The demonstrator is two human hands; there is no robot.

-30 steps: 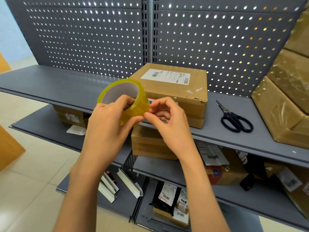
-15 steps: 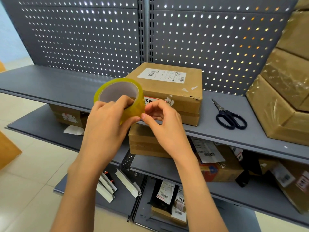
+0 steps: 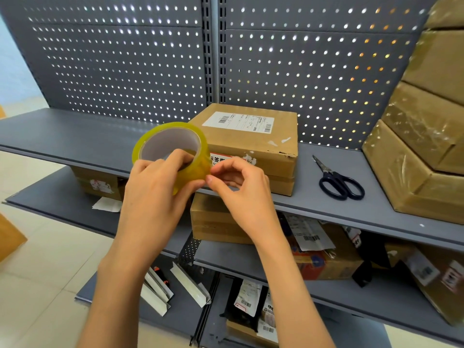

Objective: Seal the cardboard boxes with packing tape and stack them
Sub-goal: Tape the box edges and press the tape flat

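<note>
Tape roll held up near shelf front edge, left hand gripping it, fingers through core. Right hand pinching at roll's right rim. Labelled cardboard box on shelf just behind; scissors right of box.

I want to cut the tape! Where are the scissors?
In the head view, the scissors lie on the top grey shelf, right of the labelled cardboard box and left of the tape-wrapped box stack.

Head camera looks forward and down, close over the shelf.
</note>
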